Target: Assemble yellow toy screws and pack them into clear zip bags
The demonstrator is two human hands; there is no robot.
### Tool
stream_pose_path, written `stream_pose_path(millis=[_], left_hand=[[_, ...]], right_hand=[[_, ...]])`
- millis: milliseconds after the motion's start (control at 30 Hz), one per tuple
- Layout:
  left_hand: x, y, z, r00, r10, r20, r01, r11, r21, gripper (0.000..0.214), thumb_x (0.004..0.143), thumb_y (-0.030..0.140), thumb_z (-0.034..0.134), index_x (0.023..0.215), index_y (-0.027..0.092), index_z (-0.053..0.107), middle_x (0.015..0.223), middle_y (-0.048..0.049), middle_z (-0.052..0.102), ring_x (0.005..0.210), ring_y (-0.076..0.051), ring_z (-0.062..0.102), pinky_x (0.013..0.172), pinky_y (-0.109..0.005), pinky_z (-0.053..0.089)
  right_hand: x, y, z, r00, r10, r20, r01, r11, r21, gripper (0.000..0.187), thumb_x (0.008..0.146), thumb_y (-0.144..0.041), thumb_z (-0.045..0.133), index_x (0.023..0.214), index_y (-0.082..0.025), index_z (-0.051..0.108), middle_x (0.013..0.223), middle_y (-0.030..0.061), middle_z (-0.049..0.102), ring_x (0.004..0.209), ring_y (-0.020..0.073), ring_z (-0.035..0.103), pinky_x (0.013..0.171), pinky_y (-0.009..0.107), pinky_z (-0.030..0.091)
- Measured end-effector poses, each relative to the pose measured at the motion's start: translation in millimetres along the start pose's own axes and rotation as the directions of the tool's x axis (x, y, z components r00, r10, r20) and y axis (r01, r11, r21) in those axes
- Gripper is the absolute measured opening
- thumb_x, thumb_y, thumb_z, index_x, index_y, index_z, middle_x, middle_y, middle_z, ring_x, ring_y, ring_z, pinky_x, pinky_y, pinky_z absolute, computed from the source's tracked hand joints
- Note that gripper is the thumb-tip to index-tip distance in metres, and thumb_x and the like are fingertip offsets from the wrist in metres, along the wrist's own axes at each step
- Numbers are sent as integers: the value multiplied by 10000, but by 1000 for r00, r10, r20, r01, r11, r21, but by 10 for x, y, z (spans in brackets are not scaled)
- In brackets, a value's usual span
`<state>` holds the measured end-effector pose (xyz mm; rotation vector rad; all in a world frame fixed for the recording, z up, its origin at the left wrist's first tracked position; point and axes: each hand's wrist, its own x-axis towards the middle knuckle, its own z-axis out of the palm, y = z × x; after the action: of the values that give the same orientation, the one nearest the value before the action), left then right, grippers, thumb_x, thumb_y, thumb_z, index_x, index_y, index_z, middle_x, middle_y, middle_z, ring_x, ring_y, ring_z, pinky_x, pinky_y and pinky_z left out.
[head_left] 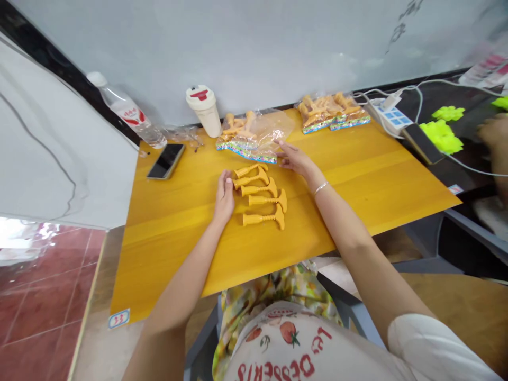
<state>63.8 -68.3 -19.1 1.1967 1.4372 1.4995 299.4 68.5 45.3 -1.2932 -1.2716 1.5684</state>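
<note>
Several orange toy hammers [262, 201] lie in a loose column on the yellow tabletop, handles to the left and heads to the right. My left hand [224, 197] rests beside the handle ends of the upper ones, fingers extended; whether it touches them I cannot tell. My right hand [294, 157] is open, with its fingers apart at the right edge of a clear plastic bag [273, 129]. More orange hammers [240, 127] sit inside the left part of that bag, which has a colourful printed strip along its near edge.
Two filled bags of orange pieces [329, 111] lie at the back. A lidded cup [204, 111], a water bottle [129, 112] and a phone [166, 161] stand or lie at left. At right are a power strip [391, 114], cables, green pieces [441, 136] and another person's hand [494, 132].
</note>
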Motion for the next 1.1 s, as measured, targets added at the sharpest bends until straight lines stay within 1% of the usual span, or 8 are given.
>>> stream_pose_path(millis=[100,200,433,567,667,833,933,1100], left_hand=[[-24,83,13,1000,-3,-6,3,1000,27,702,925,709,423,1445,238,453,1534,-137,482,1451,-232,433,1234,-403,298],[-36,130,27,1000,-8,-2,8,999,41,697,930,702,419,1447,235,452,1530,-140,488,1445,-233,444,1233,-393,304],[-15,101,44,1000,-15,5,14,1000,20,713,919,719,419,1441,234,454,1524,-149,492,1445,-246,443,1239,-426,289],[-20,109,41,1000,-21,8,21,1000,23,737,906,737,421,1436,227,455,1528,-159,485,1448,-253,439,1244,-436,278],[-24,126,37,1000,-25,9,24,1000,15,724,903,739,425,1433,246,457,1527,-146,488,1453,-252,432,1247,-440,272],[-24,138,37,999,-24,27,24,1000,10,716,912,726,421,1435,239,454,1534,-146,480,1462,-254,418,1254,-431,259],[-19,135,41,1000,-24,19,24,1000,10,738,899,744,420,1430,233,456,1534,-152,480,1454,-254,429,1249,-428,270],[-25,154,44,1000,-17,7,17,999,28,767,896,754,413,1434,208,456,1523,-162,491,1440,-250,448,1238,-410,290]], right_hand=[[179,-109,84,990,124,60,-133,976,172,285,990,-386,558,1204,-230,664,897,17,734,460,40,413,487,153,467],[281,-128,151,988,153,23,-154,953,261,214,1004,-314,540,1154,-217,657,864,-1,740,424,26,382,429,115,417],[354,-91,270,978,128,164,-179,920,349,283,973,-451,587,1212,-301,592,669,-70,608,480,55,475,663,195,571],[466,-147,431,986,31,164,-99,900,423,142,999,-347,535,1075,-262,620,947,-39,694,582,47,532,696,182,545],[548,-176,493,996,-93,-15,91,898,430,212,965,-425,566,1096,-269,626,1132,-13,685,754,72,598,759,196,536],[545,-137,400,936,-243,-256,313,908,279,455,971,-554,415,1327,-299,540,1460,38,531,1164,132,589,914,267,514],[524,-95,355,930,-255,-264,309,932,190,477,1004,-505,306,1424,-333,453,1584,18,402,1299,135,522,962,298,502],[604,-96,357,988,-62,-143,106,940,324,412,1014,-348,355,1404,-322,486,1595,-20,400,1272,120,554,1017,292,494]])
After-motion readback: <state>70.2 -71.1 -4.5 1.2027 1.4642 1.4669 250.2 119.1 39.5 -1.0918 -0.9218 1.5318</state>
